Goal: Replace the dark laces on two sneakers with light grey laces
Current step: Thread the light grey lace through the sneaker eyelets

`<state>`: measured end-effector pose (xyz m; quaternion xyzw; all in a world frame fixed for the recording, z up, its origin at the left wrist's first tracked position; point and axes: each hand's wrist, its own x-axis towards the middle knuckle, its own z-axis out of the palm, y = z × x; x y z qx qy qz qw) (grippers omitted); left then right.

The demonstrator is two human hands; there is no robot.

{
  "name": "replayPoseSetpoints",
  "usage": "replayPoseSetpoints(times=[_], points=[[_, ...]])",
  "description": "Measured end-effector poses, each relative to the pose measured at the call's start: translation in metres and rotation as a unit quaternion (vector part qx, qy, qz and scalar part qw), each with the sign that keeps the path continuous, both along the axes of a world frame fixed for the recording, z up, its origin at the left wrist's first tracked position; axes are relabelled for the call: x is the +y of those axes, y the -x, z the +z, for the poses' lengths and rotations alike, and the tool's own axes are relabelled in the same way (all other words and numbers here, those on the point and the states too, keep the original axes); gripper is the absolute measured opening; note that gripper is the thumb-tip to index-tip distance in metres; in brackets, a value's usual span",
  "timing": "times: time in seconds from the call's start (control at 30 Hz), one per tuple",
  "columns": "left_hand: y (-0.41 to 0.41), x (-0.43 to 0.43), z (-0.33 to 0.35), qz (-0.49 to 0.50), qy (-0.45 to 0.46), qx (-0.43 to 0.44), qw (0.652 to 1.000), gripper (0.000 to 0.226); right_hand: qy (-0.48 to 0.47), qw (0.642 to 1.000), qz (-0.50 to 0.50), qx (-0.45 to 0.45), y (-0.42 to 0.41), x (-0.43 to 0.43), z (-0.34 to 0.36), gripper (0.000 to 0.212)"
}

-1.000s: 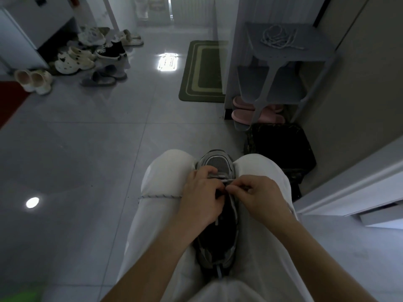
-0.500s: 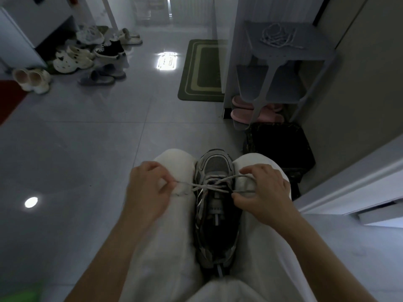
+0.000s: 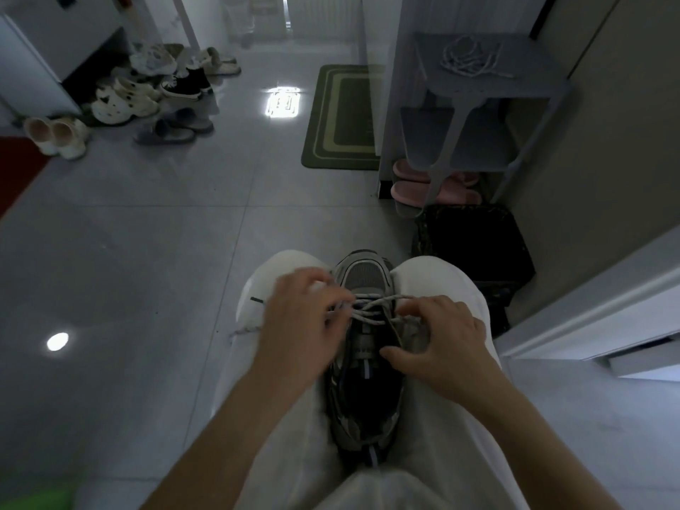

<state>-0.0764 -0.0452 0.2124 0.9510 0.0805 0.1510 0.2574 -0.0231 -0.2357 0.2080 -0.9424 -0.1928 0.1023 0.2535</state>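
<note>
- The left hand (image 3: 305, 318) pinches one end of the light grey lace (image 3: 371, 307) at the shoe's left edge, fingers curled over it.
- The right hand (image 3: 445, 336) sits just across, fingers curled where the other end runs in under them and thumb stretched inward. The hands are near each other but apart.
- The step in hand appears to be threading the grey lace. Only the rows nearest the toe are crossed (the rows toward the ankle look unlaced), so this shoe seems early in its relacing.
- The next move probably calls for feeding a tip through the next row, then drawing both ends even so the crossing lies flat.
- The sneaker (image 3: 368, 277) is grey with a mesh toe and a dark inside. It is wedged between the knees (image 3: 441, 277), toe pointing away, and no dark lace shows on it.
- Farther out, a pale coil of laces (image 3: 471, 57) lies on top of the shelf (image 3: 533, 82) at the right. A second sneaker cannot be picked out.
</note>
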Motion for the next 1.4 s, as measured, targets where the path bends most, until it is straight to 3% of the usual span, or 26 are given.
replayPoseSetpoints(times=[0.1,0.23,0.43,0.5,0.57,0.63,0.7,0.8,0.9,0.97,1.07,1.23,1.4], points=[[-0.01,-0.032,-0.016,-0.091,-0.069,0.055,0.992,0.023,-0.007,0.998,-0.039,-0.04,0.008,-0.004,-0.007,0.073],[-0.02,-0.037,-0.023,-0.108,-0.062,0.049,0.991,0.018,-0.049,0.994,-0.076,-0.061,0.012,-0.004,-0.012,0.059],[-0.003,-0.01,-0.015,-0.047,0.02,0.011,0.999,0.025,-0.05,0.994,-0.071,-0.063,0.008,-0.004,-0.007,0.068],[0.007,0.022,-0.01,0.018,0.079,-0.021,0.996,0.014,-0.046,0.994,-0.082,-0.047,0.006,-0.006,-0.007,0.068],[0.021,0.056,-0.009,0.095,0.1,-0.027,0.99,0.002,-0.041,0.995,-0.081,-0.042,0.005,-0.008,-0.009,0.063],[0.033,0.074,-0.015,0.13,0.09,0.015,0.987,0.012,-0.051,0.998,-0.044,-0.015,0.002,-0.007,-0.009,0.047],[0.039,0.072,-0.02,0.116,0.079,0.041,0.989,0.025,-0.086,0.996,-0.011,0.016,-0.004,-0.008,-0.011,0.031],[0.034,0.051,-0.016,0.09,0.11,0.009,0.99,0.023,-0.134,0.991,-0.017,-0.022,-0.013,-0.019,-0.015,0.04],[0.016,0.014,-0.007,0.008,0.094,-0.035,0.995,0.027,-0.074,0.992,0.042,-0.096,-0.017,-0.018,-0.016,0.046],[0.004,-0.011,-0.009,-0.066,0.016,-0.01,0.998,0.025,-0.009,0.987,0.079,-0.138,-0.019,-0.011,-0.019,0.049],[-0.01,-0.034,-0.016,-0.1,-0.086,0.051,0.99,0.02,0.051,0.982,0.074,-0.164,-0.022,-0.006,-0.02,0.02],[-0.019,-0.037,-0.019,-0.092,-0.049,0.06,0.993,0.009,0.082,0.975,0.101,-0.18,-0.024,-0.007,-0.018,0.028],[-0.013,-0.033,-0.019,-0.062,-0.003,0.06,0.996,0.008,0.019,0.984,0.117,-0.136,-0.022,-0.01,-0.015,0.03]])
